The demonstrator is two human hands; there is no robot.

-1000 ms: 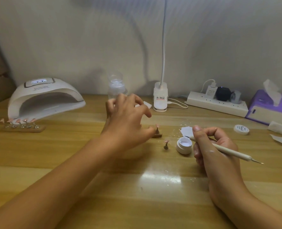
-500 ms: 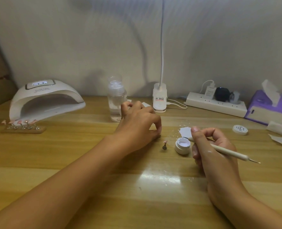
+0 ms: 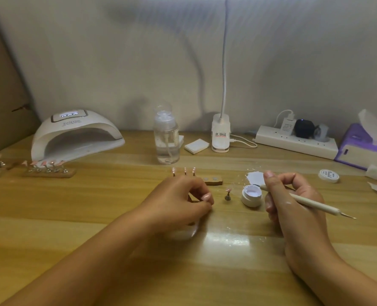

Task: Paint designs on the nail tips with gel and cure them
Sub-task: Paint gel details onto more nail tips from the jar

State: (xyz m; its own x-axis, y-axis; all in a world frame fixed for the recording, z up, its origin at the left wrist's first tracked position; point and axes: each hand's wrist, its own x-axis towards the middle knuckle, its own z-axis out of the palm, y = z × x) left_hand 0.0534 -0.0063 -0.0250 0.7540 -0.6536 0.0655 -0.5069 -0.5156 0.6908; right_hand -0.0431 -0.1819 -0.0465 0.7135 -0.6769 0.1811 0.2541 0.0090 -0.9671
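**Left hand withdrawn from holder**

The left hand [image 3: 180,202] has drawn back, baring the wooden holder [image 3: 214,181] just beyond its curled fingers. Whether they pinch anything cannot be told. A nail tip [image 3: 228,191] stands between them and the gel pot [image 3: 251,196]. The right hand [image 3: 293,199] grips the pen [image 3: 313,204], fingers just beside the pot.

Wooden table [image 3: 72,206], curing lamp [image 3: 77,133], gel pot [image 3: 252,196] (lid off), pump bottle [image 3: 166,140]

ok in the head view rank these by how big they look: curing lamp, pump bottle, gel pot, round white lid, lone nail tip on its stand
1. curing lamp
2. pump bottle
3. gel pot and round white lid: they look alike, so not ranked
4. lone nail tip on its stand
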